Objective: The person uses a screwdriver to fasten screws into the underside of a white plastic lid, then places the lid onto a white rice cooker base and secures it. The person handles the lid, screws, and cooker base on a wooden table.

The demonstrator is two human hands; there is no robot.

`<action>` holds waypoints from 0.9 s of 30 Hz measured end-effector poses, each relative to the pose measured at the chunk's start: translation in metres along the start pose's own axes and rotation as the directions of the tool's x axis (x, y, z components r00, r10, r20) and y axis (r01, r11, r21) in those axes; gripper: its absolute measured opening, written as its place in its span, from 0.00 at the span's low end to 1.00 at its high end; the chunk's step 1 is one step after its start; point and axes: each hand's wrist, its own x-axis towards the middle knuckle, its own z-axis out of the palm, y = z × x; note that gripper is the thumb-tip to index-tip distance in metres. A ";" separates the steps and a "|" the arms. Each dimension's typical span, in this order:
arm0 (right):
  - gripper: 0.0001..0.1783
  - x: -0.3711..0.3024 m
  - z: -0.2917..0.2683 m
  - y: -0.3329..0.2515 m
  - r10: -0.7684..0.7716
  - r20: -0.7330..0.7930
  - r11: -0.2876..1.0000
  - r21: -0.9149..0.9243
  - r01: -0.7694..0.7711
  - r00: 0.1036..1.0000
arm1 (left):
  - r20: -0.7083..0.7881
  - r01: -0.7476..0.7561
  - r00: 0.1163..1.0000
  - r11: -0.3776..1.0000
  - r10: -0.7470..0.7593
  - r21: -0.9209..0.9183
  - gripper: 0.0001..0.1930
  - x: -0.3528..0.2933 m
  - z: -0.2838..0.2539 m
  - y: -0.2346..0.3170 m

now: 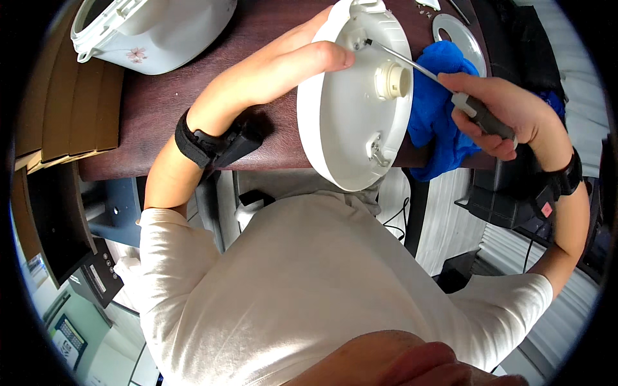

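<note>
A white oval plastic cover (351, 128), hollow side facing right, stands tilted on edge at the table's front. Its inside shows a cream round fitting (391, 81) and a small metal bracket (376, 149) near the bottom. My left hand (315, 61) grips the cover's left rim, thumb over the edge and the other fingers hidden behind. In my right hand (496, 112) is a screwdriver (476, 110) with a grey handle. Its tip touches or nearly touches a small fitting (358, 42) at the cover's upper inside. Contact is too small to be sure.
A white appliance body (161, 38) with a flower print stands at the back left, beside cardboard boxes (80, 90). A blue cloth (441, 96) lies right of the cover, partly over a silvery disc (460, 32). Small bits lie at the far edge of the brown table (154, 135).
</note>
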 end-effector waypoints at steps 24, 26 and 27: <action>0.24 -0.005 -0.004 0.014 -0.985 -0.006 -0.039 -0.967 -0.251 0.174 | 0.063 -0.025 0.998 0.994 0.032 -0.103 0.44 -0.008 0.004 0.014; 0.23 -0.004 -0.003 0.013 -0.985 -0.002 -0.045 -0.963 -0.264 0.175 | 0.068 -0.023 0.997 0.996 0.029 -0.089 0.44 -0.008 0.004 0.013; 0.24 -0.004 -0.003 0.012 -0.984 0.007 -0.055 -0.962 -0.267 0.176 | 0.066 -0.023 0.997 0.996 0.029 -0.083 0.45 -0.008 0.003 0.013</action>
